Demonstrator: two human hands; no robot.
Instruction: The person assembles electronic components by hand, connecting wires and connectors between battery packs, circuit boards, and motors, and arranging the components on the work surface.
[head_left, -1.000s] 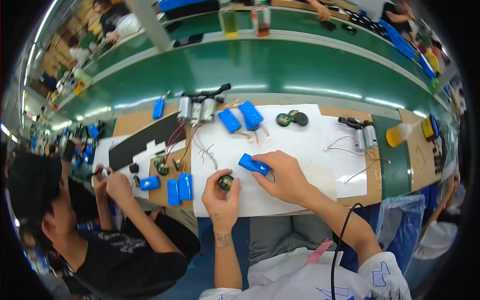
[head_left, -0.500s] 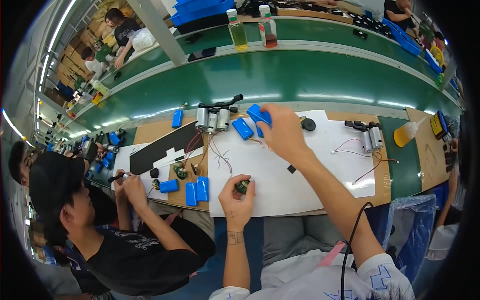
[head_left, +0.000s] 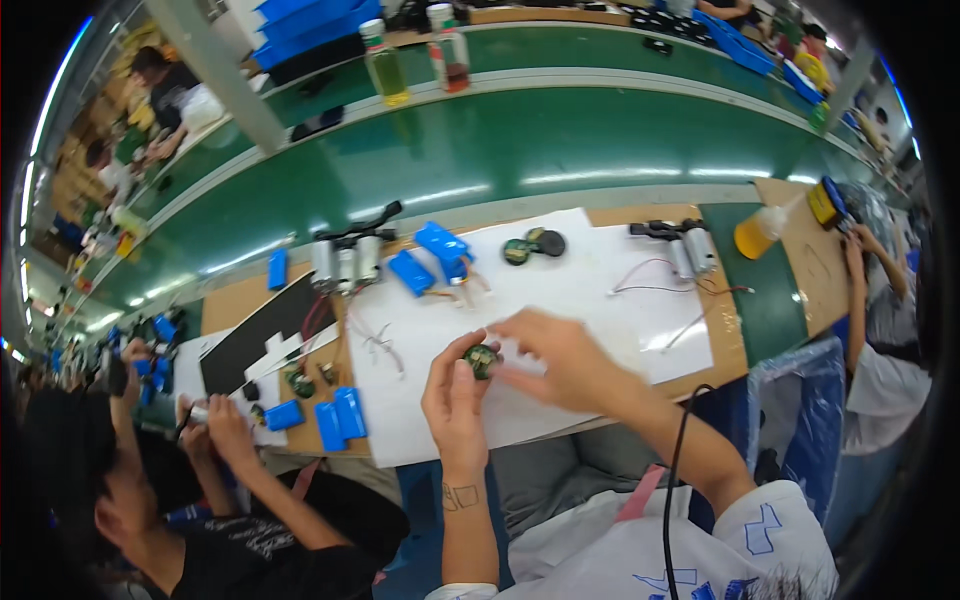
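Observation:
My left hand (head_left: 458,395) is closed around a small round green circuit board (head_left: 482,362), held up over the white sheet (head_left: 540,425). Close on its right is my right hand (head_left: 565,365), thumb and forefinger apart at the board's edge; nothing plainly shows between them. Beyond my hands lie blue battery packs (head_left: 441,243) with short wires, one apart from the others (head_left: 409,272). To their right, another round green board (head_left: 516,251) sits beside a round black part (head_left: 549,243). Silver motors (head_left: 346,264) with black fittings and loose wires stand left of the packs.
More silver motors (head_left: 695,250) lie at the right, near a bottle of yellow liquid (head_left: 760,233). Blue packs (head_left: 341,417) lie at the sheet's left edge. A co-worker in a black cap (head_left: 65,440) handles parts at the left. A plastic-lined bin (head_left: 797,420) stands lower right.
My right hand has let go of a blue battery pack and come back toward me to the board in my left hand. The whole view has shifted, so the bench appears further left.

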